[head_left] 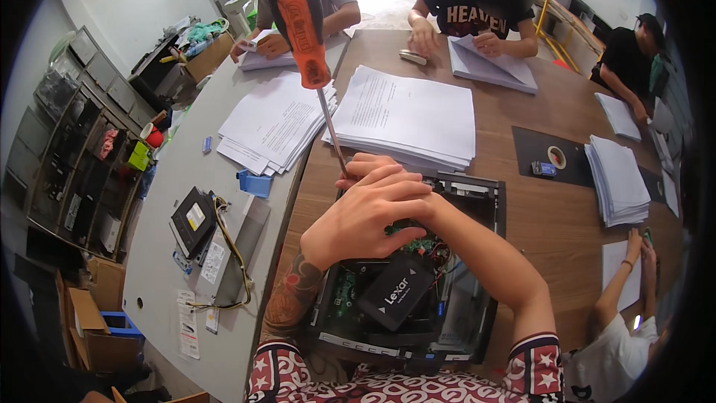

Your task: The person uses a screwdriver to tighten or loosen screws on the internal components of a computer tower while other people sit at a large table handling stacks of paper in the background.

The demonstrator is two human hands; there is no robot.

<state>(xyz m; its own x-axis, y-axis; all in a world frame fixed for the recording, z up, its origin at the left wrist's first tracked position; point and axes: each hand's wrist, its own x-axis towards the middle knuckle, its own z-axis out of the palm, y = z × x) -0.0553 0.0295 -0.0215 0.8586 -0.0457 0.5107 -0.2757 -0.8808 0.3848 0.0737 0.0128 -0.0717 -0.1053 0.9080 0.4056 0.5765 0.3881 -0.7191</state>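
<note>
My right hand [364,164] reaches across to the left, its fingers closed round the lower shaft of a screwdriver [300,26]. The screwdriver's orange and black handle stands up high, slightly tilted; its tip is hidden at the fingers. Across the back of my right hand and wrist lies my left hand [365,216], fingers stretched out and holding nothing. Both hands are over an opened black desktop computer case [477,283], which shows green circuit boards and wires. A black solid-state drive [397,291] rests at a slant inside it, below my left hand.
Paper stacks [406,112] lie beyond the case. On the grey table at left are an optical drive [195,220], a metal power supply [231,246] with cables and a blue box [255,183]. A tape roll [556,156] lies right. Several people handle papers around the table.
</note>
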